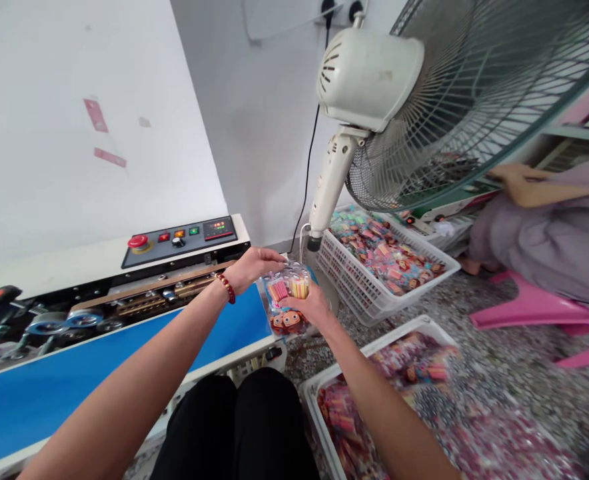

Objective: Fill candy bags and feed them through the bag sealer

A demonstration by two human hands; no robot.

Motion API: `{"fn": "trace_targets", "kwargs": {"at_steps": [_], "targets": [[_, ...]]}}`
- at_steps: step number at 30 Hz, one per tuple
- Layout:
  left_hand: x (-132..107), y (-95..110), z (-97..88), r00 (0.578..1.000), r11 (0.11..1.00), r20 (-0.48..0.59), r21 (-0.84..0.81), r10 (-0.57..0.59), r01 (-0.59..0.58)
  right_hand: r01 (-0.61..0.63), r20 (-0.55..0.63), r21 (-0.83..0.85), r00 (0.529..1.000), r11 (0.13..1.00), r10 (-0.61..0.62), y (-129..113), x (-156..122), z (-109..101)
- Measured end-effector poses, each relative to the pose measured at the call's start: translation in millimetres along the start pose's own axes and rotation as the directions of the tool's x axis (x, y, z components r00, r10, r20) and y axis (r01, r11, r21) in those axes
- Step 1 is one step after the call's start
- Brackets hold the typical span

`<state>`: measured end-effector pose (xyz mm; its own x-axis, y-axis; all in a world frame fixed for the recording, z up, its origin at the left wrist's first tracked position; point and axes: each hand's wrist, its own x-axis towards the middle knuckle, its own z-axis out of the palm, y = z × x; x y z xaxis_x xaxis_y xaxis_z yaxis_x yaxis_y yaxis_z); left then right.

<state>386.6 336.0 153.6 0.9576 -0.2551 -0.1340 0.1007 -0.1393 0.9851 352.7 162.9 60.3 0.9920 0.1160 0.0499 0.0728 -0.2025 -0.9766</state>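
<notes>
A clear plastic packet (287, 320) is held up past the end of the blue conveyor belt (247, 317). Pink and yellow striped pieces and a cartoon face with big eyes show through it. From the right, my right hand (315, 305) grips its side, the thumb lying across the front. My left hand (254, 265), a red bead bracelet on the wrist, pinches the upper edge, its fingers reaching over the top. Part of the left fingertips' contact is hard to make out.
A sealing machine's control panel (179, 240) stands left. A large fan (369, 80) looms above right. Two white baskets, the far one (357, 293) and the near one (310, 393), hold several packets. Another person's arm (534, 187) and a pink stool (534, 307) are right.
</notes>
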Motion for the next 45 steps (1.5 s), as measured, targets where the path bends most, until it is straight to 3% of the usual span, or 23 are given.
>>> {"fn": "trace_targets", "kwargs": {"at_steps": [3, 7, 10, 13, 15, 16, 20, 22, 27, 33, 40, 42, 45], "targets": [[8, -3, 6.8, 1.0, 0.998, -0.013, 0.063, 0.025, -0.025, 0.001, -0.014, -0.022, 1.0, 1.0, -0.001, -1, -1, 0], [19, -9, 16.2, 0.985, 0.968, -0.122, 0.233, 0.119, -0.089, 0.004, -0.024, -0.001, 1.0, 1.0, -0.004, -4, -1, 0], [13, -11, 14.0, 0.96, 0.945, -0.195, 0.297, 0.201, -0.137, -0.004, -0.023, 0.054, 1.0, 0.999, 0.005, -3, 1, 0], [-11, -22, 8.6, 0.883, 0.957, -0.383, 0.209, 0.271, -0.203, -0.022, -0.034, 0.091, 0.999, 0.996, 0.026, -2, 4, 0], [-29, -36, 8.9, 0.811, 0.959, -0.519, 0.227, 0.268, -0.172, -0.028, -0.05, 0.105, 0.998, 0.994, 0.034, -3, 6, 1], [-36, -45, 10.9, 0.803, 0.96, -0.54, 0.247, 0.252, -0.135, -0.029, -0.053, 0.114, 0.998, 0.993, 0.036, -4, 8, 2], [-41, -76, 24.9, 0.911, 0.971, -0.387, 0.231, 0.142, -0.054, -0.025, -0.003, 0.192, 1.0, 0.981, 0.026, -9, 16, 3], [-32, -83, 29.6, 0.924, 0.977, -0.363, 0.209, 0.116, -0.041, -0.031, 0.044, 0.247, 0.999, 0.969, 0.021, -10, 21, 2], [-16, -85, 25.7, 0.915, 0.991, -0.402, 0.129, 0.033, 0.022, -0.05, 0.109, 0.202, 0.994, 0.978, 0.028, -7, 30, -5], [-23, -77, 17.3, 0.914, 0.99, -0.384, -0.022, -0.135, 0.137, -0.101, 0.11, 0.16, 0.99, 0.982, 0.084, -3, 38, -5], [-26, -58, 20.6, 0.86, 0.947, -0.398, -0.158, -0.319, 0.279, -0.155, 0.112, 0.216, 0.985, 0.964, 0.133, -5, 37, -7], [-27, -59, 17.6, 0.851, 0.942, -0.405, -0.128, -0.335, 0.31, -0.171, 0.13, 0.271, 0.982, 0.947, 0.14, -6, 35, -7], [-27, -66, 6.6, 0.851, 0.933, -0.431, 0.054, -0.3, 0.356, -0.187, 0.132, 0.296, 0.979, 0.937, 0.154, -8, 34, -5]]}}
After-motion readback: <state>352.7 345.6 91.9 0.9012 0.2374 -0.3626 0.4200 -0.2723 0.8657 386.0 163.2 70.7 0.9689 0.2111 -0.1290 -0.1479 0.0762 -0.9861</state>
